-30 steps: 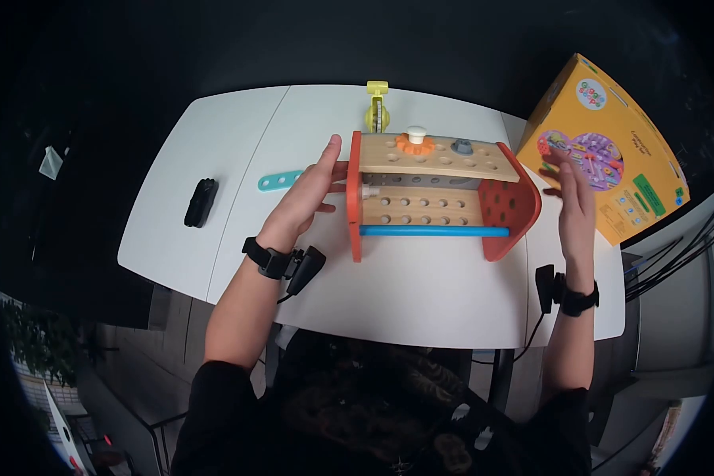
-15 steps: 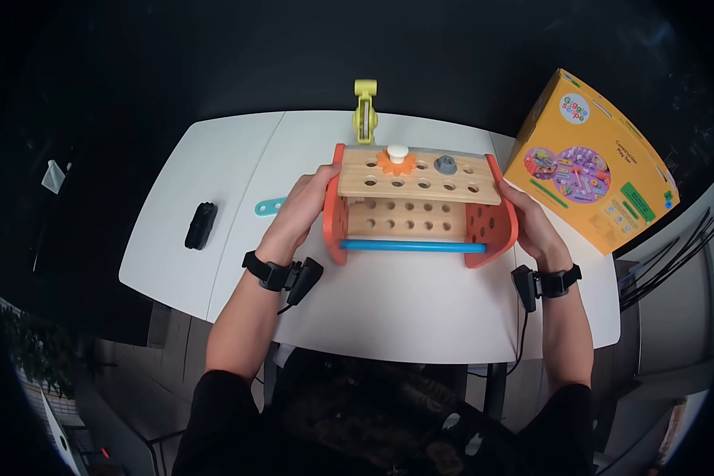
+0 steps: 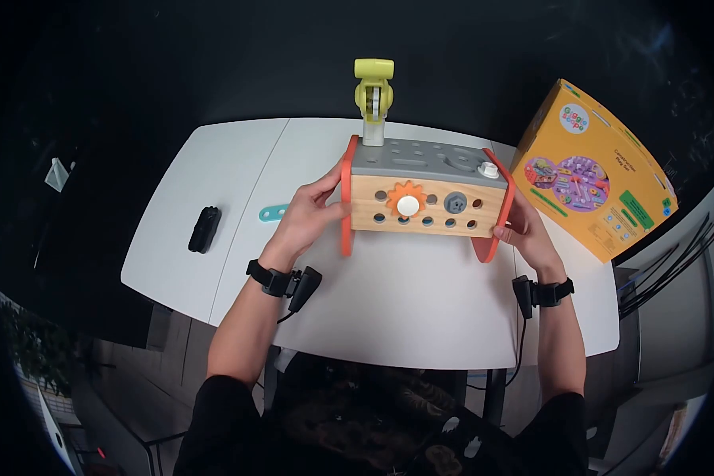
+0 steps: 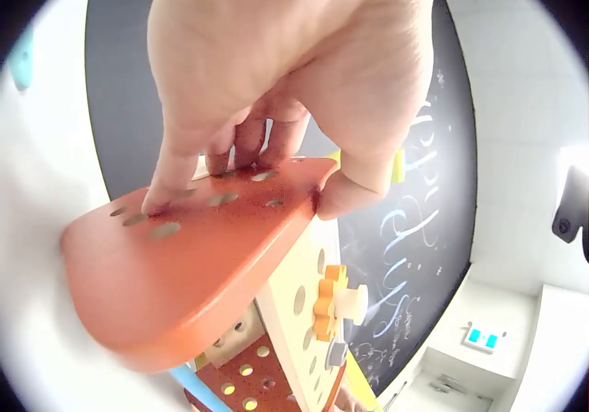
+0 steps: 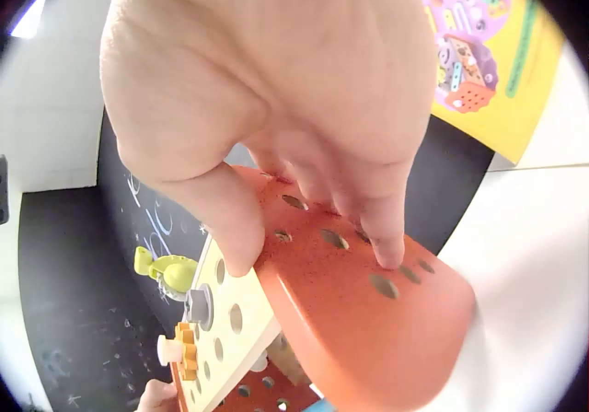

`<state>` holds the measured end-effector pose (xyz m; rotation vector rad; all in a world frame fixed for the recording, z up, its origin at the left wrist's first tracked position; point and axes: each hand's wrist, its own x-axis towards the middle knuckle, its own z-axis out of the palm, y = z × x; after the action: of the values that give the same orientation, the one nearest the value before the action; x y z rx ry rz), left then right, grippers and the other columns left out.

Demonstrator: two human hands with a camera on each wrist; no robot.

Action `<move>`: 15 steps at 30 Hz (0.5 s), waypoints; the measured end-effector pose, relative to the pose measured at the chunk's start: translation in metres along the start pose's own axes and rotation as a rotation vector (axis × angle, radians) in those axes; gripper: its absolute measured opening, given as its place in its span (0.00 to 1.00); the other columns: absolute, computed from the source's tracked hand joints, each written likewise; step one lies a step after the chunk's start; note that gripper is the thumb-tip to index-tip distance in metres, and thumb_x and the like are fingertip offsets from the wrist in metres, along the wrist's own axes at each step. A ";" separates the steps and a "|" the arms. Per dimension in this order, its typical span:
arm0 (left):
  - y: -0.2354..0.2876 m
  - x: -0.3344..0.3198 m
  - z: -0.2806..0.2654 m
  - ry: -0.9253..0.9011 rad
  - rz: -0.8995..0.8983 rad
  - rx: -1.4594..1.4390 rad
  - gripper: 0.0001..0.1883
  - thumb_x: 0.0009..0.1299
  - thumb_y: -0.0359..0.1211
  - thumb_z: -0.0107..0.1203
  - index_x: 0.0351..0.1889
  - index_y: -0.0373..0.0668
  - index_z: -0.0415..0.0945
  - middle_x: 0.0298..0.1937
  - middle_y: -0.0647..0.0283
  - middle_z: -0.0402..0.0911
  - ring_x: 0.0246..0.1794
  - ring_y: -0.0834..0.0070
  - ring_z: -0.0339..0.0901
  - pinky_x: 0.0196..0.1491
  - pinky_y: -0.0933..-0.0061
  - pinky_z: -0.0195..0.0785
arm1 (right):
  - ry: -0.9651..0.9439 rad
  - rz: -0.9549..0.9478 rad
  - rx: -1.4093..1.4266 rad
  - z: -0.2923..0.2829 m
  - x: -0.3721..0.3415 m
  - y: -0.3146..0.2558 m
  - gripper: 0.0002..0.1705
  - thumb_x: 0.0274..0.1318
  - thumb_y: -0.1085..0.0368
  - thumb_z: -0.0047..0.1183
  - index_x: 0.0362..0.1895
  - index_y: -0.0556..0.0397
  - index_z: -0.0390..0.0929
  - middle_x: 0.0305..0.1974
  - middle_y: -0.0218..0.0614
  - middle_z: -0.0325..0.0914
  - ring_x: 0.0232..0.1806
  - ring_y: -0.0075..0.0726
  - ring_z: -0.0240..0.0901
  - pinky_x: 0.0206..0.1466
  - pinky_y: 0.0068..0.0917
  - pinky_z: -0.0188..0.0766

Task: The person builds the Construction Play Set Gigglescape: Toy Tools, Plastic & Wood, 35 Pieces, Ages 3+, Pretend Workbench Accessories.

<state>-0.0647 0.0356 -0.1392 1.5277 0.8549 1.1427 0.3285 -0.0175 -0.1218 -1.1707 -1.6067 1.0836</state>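
Note:
A wooden toy workbench (image 3: 365,216) with orange-red side panels is held between my two hands, its grey top (image 3: 412,163) tipped into sight. On its holed front board sit an orange gear (image 3: 394,193) with a white knob and a grey bolt (image 3: 455,203). A white bolt (image 3: 489,170) stands at the top's right end. My left hand (image 3: 303,218) grips the left side panel (image 4: 147,283), thumb at its edge, fingers on the holed outer face. My right hand (image 3: 531,240) holds the right side panel (image 5: 340,311) likewise. A lime-green toy piece (image 3: 373,71) rises behind the top's left end.
Left of the workbench lies a turquoise strip with holes (image 3: 272,213), partly behind my left hand. Farther left is a black object (image 3: 204,230) on the white table (image 3: 357,317). A yellow toy box (image 3: 611,214) leans at the right, close beyond my right hand.
Both hands have come in from beside the toy workbench and taken hold of its side panels. It has tipped so the front board faces me and its grey top shows; the blue rod is now hidden from above.

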 end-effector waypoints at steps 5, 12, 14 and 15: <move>-0.002 -0.003 -0.001 -0.077 -0.054 -0.037 0.44 0.62 0.17 0.57 0.80 0.48 0.60 0.83 0.60 0.56 0.84 0.62 0.51 0.79 0.60 0.57 | 0.010 -0.046 0.011 0.008 -0.003 -0.001 0.62 0.51 0.84 0.64 0.84 0.41 0.45 0.68 0.38 0.73 0.69 0.39 0.71 0.70 0.38 0.72; 0.001 -0.008 0.001 -0.071 -0.090 -0.020 0.45 0.63 0.15 0.57 0.80 0.52 0.60 0.84 0.65 0.54 0.83 0.62 0.54 0.73 0.58 0.70 | -0.006 -0.001 0.007 0.010 -0.002 0.001 0.66 0.49 0.86 0.64 0.85 0.36 0.40 0.69 0.40 0.72 0.69 0.39 0.71 0.72 0.40 0.71; 0.000 -0.007 -0.001 -0.086 -0.081 -0.010 0.45 0.63 0.16 0.56 0.80 0.52 0.60 0.84 0.65 0.54 0.83 0.61 0.54 0.73 0.57 0.70 | -0.003 0.002 0.003 0.009 -0.002 0.003 0.67 0.48 0.86 0.65 0.85 0.35 0.40 0.69 0.41 0.72 0.69 0.39 0.71 0.73 0.41 0.70; -0.001 -0.008 -0.002 -0.101 -0.072 0.000 0.44 0.63 0.16 0.56 0.80 0.53 0.60 0.84 0.65 0.53 0.82 0.60 0.54 0.73 0.56 0.69 | -0.010 -0.019 0.025 0.008 -0.002 0.005 0.68 0.47 0.85 0.67 0.85 0.34 0.40 0.69 0.41 0.72 0.70 0.41 0.70 0.74 0.42 0.68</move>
<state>-0.0692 0.0292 -0.1418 1.5293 0.8347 1.0046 0.3222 -0.0196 -0.1287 -1.1333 -1.6044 1.0961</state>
